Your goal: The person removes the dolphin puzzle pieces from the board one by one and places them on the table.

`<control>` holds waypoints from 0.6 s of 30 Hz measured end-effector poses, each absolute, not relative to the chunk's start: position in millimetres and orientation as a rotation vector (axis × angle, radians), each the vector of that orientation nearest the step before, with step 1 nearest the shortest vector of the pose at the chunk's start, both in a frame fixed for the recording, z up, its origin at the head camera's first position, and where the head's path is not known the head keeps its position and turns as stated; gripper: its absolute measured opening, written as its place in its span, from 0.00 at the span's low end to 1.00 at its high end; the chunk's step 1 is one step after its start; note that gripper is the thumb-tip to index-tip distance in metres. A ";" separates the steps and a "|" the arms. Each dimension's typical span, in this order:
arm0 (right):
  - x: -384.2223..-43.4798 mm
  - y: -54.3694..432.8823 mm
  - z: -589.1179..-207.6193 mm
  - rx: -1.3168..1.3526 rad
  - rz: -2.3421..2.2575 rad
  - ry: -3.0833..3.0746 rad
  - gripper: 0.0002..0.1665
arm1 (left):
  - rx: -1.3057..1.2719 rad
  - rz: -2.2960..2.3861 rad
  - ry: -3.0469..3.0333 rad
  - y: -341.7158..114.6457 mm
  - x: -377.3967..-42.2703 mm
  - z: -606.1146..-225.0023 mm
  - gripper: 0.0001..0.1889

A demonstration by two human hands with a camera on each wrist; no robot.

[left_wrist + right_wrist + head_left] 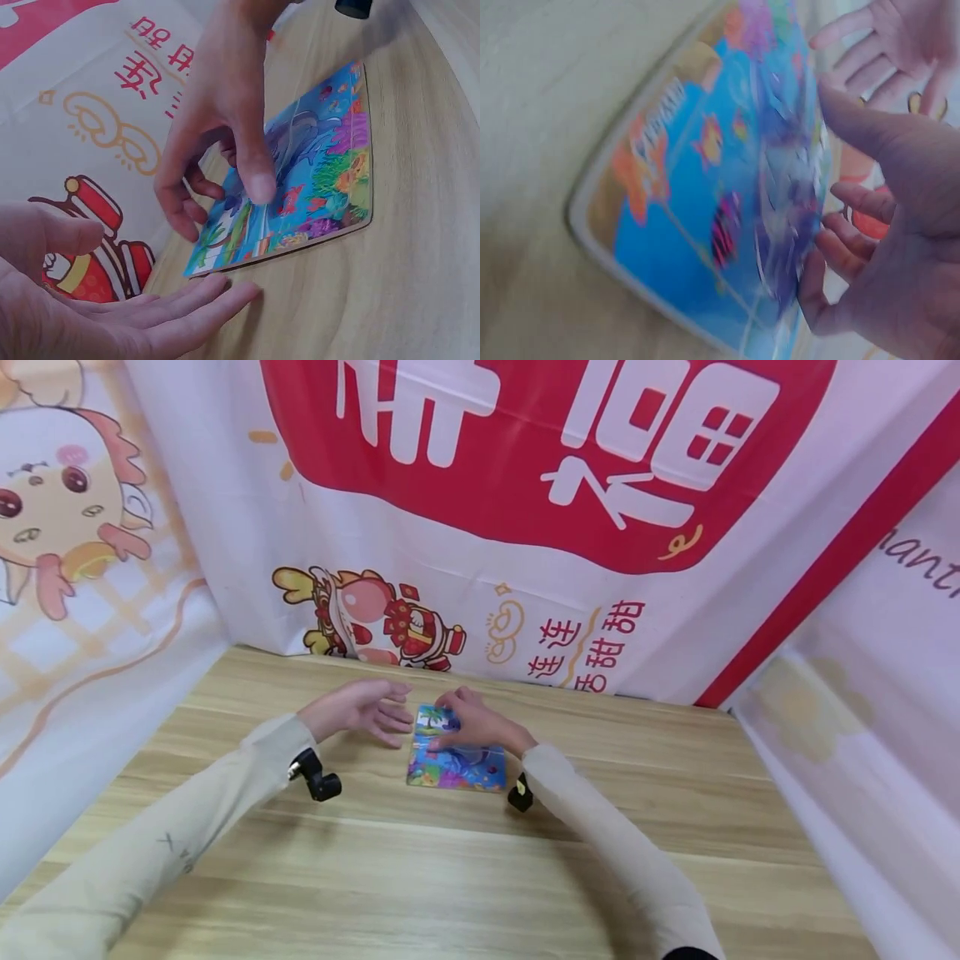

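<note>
A thin, round-cornered board (450, 777) with a bright undersea picture lies on the wooden table. Dolphins, fish, coral and a palm tree show on it, under a creased, shiny clear film (776, 187). My right hand (480, 727) is over the board's far part, its thumb above the picture and its bent fingers by the far edge. A wide gap separates that thumb from the fingers (196, 214). My left hand (367, 706) hangs just left of the board, palm facing it. Its fingers (202, 307) are loosely extended and hold nothing.
The wooden table (420, 877) extends around the board. A white printed curtain (480, 602) with red shapes and cartoon figures stands behind it, and more cloth panels rise on both sides. Each wrist carries a small black camera (321, 781).
</note>
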State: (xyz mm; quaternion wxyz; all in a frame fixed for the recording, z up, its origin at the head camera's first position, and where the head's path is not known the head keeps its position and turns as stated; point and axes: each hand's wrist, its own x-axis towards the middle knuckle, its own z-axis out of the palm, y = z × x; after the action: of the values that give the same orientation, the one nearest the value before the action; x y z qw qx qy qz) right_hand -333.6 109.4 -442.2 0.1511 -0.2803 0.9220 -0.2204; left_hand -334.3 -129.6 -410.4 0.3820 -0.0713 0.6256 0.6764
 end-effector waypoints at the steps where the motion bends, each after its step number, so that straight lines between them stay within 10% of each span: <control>1: -333.2 107.2 -442.8 -0.794 -0.626 2.651 0.42 | -0.190 1.716 1.593 -128.9 -334.5 -411.1 0.36; 14: -339.7 96.8 -437.2 -0.755 -0.695 2.688 0.39 | -0.409 1.753 1.581 -112.5 -337.7 -420.1 0.15; 18: -341.3 98.3 -437.6 -0.740 -0.719 2.712 0.39 | -0.313 1.675 1.573 -113.8 -341.4 -417.8 0.23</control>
State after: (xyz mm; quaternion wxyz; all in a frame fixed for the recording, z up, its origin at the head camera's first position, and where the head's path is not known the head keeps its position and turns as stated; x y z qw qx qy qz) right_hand -341.3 98.3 -437.6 0.1197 -0.2532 0.9279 -0.2460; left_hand -341.4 -113.8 -417.8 0.3997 -0.1235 0.6219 0.6620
